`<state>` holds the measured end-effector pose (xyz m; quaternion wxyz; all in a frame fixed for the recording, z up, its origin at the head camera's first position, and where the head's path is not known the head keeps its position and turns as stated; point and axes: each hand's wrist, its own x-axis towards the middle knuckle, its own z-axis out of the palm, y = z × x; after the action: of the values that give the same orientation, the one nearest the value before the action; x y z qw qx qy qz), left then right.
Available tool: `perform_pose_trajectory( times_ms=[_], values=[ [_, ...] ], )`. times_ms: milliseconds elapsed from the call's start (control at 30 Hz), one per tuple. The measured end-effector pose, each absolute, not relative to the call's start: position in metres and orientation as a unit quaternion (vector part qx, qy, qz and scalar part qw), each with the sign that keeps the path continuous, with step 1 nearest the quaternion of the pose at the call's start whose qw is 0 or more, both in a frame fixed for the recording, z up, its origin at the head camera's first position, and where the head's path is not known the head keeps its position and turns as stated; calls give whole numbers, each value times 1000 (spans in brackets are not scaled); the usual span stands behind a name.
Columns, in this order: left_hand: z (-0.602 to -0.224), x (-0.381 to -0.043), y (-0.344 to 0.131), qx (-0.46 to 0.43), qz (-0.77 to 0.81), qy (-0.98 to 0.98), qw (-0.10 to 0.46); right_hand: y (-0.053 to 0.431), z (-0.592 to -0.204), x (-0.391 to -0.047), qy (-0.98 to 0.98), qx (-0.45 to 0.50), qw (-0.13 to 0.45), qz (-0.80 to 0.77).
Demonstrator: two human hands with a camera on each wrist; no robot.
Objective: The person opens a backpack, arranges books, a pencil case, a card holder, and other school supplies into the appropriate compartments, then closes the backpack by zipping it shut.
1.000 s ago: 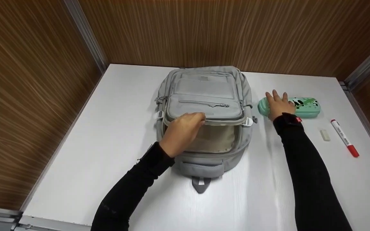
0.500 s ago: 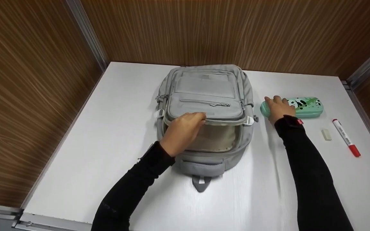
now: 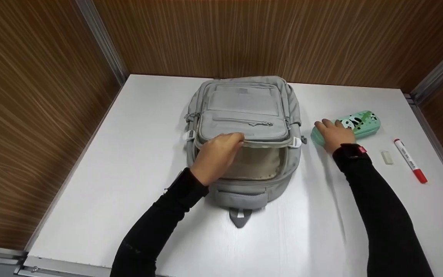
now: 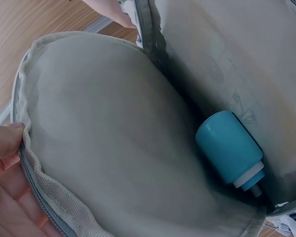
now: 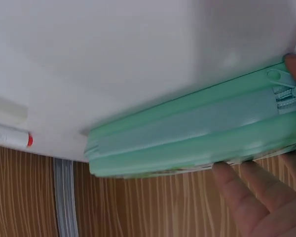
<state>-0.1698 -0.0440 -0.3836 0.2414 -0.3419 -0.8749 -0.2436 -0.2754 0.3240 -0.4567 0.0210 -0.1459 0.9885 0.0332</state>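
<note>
A grey backpack (image 3: 244, 102) lies on the white table, its front flap raised at the near edge. My left hand (image 3: 218, 156) pinches the zippered rim of that flap between thumb and fingers. Inside the bag, the left wrist view shows a teal bottle (image 4: 229, 148) with a narrow tip. To the right, my right hand (image 3: 335, 135) grips the left end of a mint-green pencil case (image 3: 367, 123) printed with pandas. Its zipper pull (image 5: 281, 77) shows beside my thumb in the right wrist view, while my fingers (image 5: 237, 192) lie along the opposite side.
A white eraser (image 3: 387, 157) and a white marker with a red cap (image 3: 410, 161) lie on the table (image 3: 129, 165) right of the case. Wood-grain panels (image 3: 252, 38) stand along the back and both sides.
My right hand has closed round the case's left end, and the case has turned, its right end swinging toward the back. The left hand keeps holding the flap.
</note>
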Motion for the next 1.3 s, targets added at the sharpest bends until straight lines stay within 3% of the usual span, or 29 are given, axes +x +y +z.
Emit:
perform_pose_trajectory(
  times_ms=[367,733,1000,1133,1300],
  values=[
    [-381,-171,-44,-339,-244,-875,244,338,-466,-251,960,-260,-92,51],
    [-381,-170,-44,-333,-247,-877,243,348,-472,-231,964,-257,-67,12],
    [-383,-169,-43,-334,-254,-875,239,343,-467,-235,982,-181,-44,-34],
    [-384,-168,-43,-337,-257,-875,235,335,-469,-240,992,-75,-59,-83],
    [-384,-168,-43,-337,-259,-875,232,328,-472,-245,984,59,-36,-164]
  ],
)
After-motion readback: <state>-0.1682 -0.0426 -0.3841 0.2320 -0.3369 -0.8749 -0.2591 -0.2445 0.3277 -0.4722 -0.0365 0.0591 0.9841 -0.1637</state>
